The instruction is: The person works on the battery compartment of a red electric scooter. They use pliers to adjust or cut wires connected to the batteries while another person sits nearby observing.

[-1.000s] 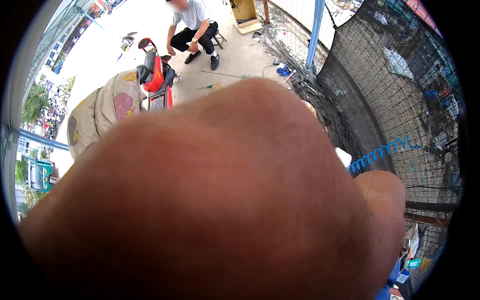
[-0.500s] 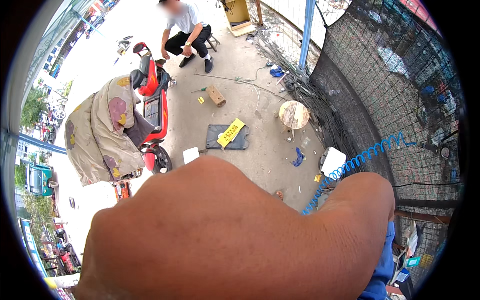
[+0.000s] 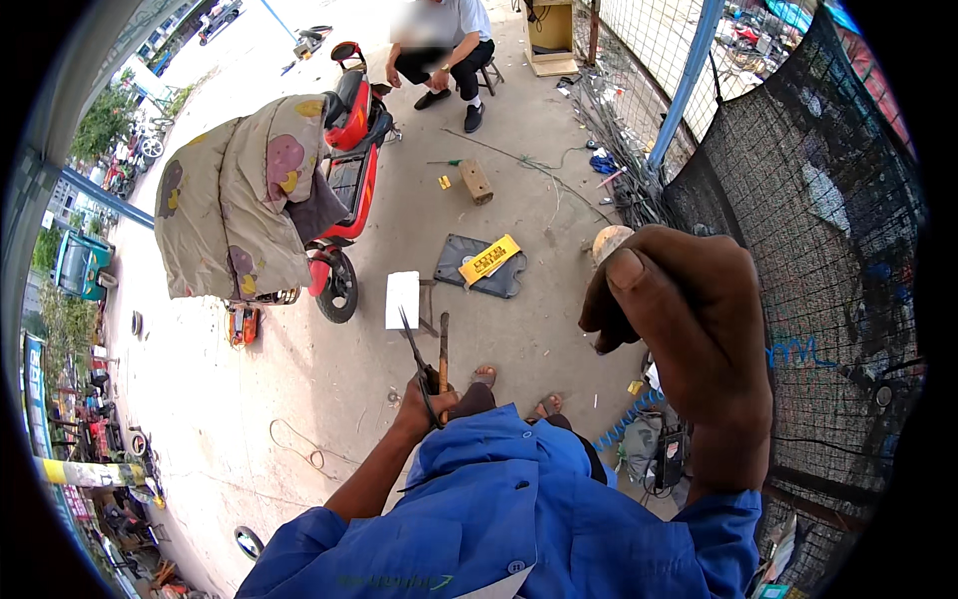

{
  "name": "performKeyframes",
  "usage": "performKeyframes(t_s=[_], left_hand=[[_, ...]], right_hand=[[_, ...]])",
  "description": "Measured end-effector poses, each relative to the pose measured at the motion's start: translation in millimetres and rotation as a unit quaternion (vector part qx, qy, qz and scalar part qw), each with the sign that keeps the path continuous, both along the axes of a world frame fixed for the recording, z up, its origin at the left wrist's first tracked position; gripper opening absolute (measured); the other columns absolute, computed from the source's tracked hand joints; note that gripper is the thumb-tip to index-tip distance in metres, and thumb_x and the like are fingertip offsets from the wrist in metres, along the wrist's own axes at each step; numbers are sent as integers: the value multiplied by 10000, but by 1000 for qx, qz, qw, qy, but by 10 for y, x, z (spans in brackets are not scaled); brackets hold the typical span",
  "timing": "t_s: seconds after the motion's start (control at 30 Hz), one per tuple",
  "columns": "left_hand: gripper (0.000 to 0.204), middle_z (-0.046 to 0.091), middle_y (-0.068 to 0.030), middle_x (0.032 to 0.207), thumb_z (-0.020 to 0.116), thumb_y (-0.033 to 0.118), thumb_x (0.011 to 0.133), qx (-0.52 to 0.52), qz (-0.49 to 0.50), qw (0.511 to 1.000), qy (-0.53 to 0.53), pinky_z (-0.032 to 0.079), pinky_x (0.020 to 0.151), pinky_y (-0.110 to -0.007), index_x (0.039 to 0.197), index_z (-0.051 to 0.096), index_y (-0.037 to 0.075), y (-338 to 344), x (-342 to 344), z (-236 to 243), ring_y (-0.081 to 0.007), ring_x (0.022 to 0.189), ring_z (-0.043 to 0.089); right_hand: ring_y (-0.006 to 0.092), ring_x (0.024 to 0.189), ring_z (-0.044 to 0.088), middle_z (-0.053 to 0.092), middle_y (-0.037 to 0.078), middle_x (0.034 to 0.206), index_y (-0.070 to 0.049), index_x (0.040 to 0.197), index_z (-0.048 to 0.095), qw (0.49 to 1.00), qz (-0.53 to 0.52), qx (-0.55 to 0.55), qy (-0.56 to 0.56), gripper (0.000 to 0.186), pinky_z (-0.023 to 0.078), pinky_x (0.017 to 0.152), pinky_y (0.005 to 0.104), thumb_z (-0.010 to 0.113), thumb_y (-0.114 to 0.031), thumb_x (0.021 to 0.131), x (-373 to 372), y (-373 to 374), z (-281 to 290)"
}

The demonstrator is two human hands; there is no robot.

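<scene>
My left hand [image 3: 427,401] is closed around a pair of dark scissors [image 3: 416,349] and a thin wooden-handled tool [image 3: 444,351], both pointing away from me. Just beyond their tips is a white rectangular board or seat top [image 3: 402,299] on a small stand. Raised close to the camera, my right hand [image 3: 689,319] has its fingers curled in and the thumb bent over them. Whatever it may hold is hidden. Behind it a round wooden disc [image 3: 609,242] is partly covered.
A red scooter [image 3: 349,185] under a quilted cover [image 3: 235,200] stands left. A person [image 3: 444,50] sits on a stool beyond it. A black panel [image 3: 469,262] with a yellow packet, a wooden block [image 3: 476,182], a mesh fence [image 3: 798,230] and a coiled blue hose [image 3: 629,417] are around.
My right arm, which filled the lower view, has drawn back to the right with the hand raised. My left hand with the scissors and tool now shows. The whole view has shifted.
</scene>
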State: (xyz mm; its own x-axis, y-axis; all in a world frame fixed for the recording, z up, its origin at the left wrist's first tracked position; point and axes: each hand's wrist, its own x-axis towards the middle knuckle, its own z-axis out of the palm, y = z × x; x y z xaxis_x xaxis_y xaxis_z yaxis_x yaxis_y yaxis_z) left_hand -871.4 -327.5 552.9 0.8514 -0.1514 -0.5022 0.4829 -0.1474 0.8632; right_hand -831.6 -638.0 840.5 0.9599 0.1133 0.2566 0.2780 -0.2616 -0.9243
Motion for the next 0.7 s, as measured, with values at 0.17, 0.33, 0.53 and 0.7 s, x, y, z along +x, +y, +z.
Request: performKeyframes(t_s=[0.17, 0.33, 0.53, 0.7], left_hand=[[461, 525, -39, 736, 805, 226, 644, 155, -40, 971, -178, 441, 547, -284, 896, 479, 18, -247, 131, 324, -128, 616, 517], [541, 502, -43, 730, 842, 265, 574, 161, -52, 966, -195, 442, 601, -323, 909, 479, 44, -366, 123, 446, -146, 653, 495], [554, 532, -82, 730, 855, 273, 574, 215, -85, 942, -245, 437, 592, -357, 907, 471, 53, -483, 72, 462, -199, 631, 518], [535, 537, -112, 741, 842, 251, 576, 243, -114, 910, -315, 432, 598, -401, 886, 458, 45, -534, 56, 428, -272, 675, 548]], right_hand=[[118, 588, 610, 655, 96, 722, 71, 867, 623, 968, -37, 6, 250, 250, 486, 540, 273, 555, -157, 946, 26, -128, -1342], [111, 588, 602, 665, 81, 746, 70, 909, 629, 938, -63, 140, 311, 194, 478, 532, 256, 614, -124, 914, -148, 215, -2206], [93, 595, 577, 658, 73, 769, 73, 995, 645, 928, -78, 192, 311, 239, 470, 530, 252, 668, -140, 887, -85, 375, -2357], [89, 630, 575, 664, 59, 772, 74, 1000, 658, 953, -127, 99, 255, 272, 464, 538, 250, 712, -152, 858, -10, 296, -2384]])
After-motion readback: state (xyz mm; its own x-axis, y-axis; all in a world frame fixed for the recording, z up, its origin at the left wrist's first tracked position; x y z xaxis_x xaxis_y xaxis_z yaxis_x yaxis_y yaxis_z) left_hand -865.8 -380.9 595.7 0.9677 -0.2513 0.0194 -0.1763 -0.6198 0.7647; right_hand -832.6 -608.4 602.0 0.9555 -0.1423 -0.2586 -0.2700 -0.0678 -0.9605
